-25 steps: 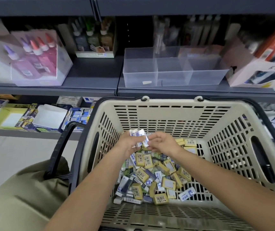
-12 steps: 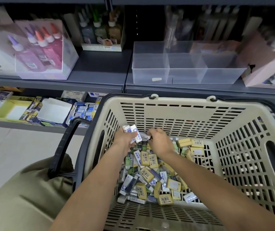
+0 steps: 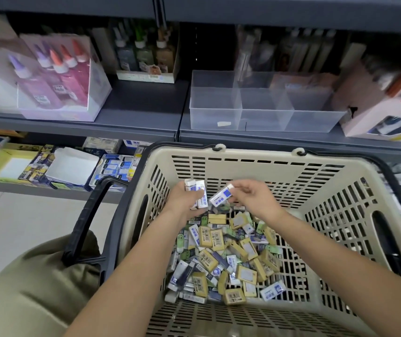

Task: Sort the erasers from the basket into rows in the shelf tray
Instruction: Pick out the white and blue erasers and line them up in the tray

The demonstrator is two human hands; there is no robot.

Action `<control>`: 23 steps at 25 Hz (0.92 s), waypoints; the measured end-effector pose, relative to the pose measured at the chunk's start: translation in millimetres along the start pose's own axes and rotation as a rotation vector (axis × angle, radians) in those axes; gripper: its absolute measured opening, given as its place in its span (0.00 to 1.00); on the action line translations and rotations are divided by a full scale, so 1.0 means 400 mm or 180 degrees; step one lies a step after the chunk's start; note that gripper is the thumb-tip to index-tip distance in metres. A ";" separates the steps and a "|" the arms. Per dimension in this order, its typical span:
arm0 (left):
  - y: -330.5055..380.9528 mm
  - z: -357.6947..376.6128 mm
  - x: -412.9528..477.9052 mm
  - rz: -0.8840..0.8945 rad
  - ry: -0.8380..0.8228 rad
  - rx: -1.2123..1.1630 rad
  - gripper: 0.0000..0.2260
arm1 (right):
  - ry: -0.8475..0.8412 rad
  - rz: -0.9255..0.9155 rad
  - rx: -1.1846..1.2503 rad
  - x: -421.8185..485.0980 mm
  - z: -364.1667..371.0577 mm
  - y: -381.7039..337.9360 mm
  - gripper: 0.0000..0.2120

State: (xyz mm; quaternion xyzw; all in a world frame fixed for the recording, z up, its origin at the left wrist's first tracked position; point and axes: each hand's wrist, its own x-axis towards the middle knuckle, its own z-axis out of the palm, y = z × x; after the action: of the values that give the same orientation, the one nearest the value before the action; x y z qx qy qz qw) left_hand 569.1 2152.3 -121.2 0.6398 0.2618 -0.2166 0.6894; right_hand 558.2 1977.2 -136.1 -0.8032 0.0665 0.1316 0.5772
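Left hand (image 3: 182, 198) clenched on a small stack of blue-and-white erasers (image 3: 198, 190); right hand (image 3: 252, 198) pinches one more (image 3: 220, 197). Mixed pile in the basket (image 3: 243, 164); tray (image 3: 265, 110) far, bare. We'd square the stack, labels aligned, before lifting.

The left hand (image 3: 182, 198) covers the lower ends of the blue-and-white erasers (image 3: 198, 190) it grips, so their count is unclear. Print on the heaped erasers (image 3: 223, 259) in the basket (image 3: 255, 164) is too small to read. Behind the basket, the glue bottles (image 3: 56, 66) are blurred, and the right edge crops a carton (image 3: 389, 115).
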 end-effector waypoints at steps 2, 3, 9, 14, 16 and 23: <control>0.036 0.004 -0.024 0.0245 -0.0274 0.0129 0.08 | 0.0011 -0.0028 0.0057 -0.011 -0.033 -0.041 0.08; 0.056 0.002 -0.035 0.0341 -0.0361 0.0206 0.08 | 0.0012 -0.0068 0.0073 -0.015 -0.048 -0.063 0.08; 0.222 -0.049 -0.067 0.1246 -0.0485 0.0221 0.11 | 0.0287 -0.0826 0.0358 0.029 -0.094 -0.250 0.05; 0.275 -0.098 -0.048 0.1747 -0.0176 0.0268 0.11 | 0.1046 -0.1433 0.0083 0.172 -0.088 -0.401 0.07; 0.272 -0.113 -0.033 0.1721 -0.0144 0.0177 0.12 | 0.1137 -0.1544 -0.0708 0.224 -0.068 -0.421 0.05; 0.280 -0.121 0.014 0.1646 -0.0471 -0.0183 0.12 | 0.0194 -0.1113 -0.2038 0.284 -0.006 -0.392 0.06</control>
State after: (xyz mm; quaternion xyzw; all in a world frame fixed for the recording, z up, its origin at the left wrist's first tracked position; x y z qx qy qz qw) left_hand 640.4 2210.3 -41.0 0.6480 0.0446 -0.0720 0.7569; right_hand 707.6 2031.0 -25.5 -0.9459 -0.0992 0.0210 0.3081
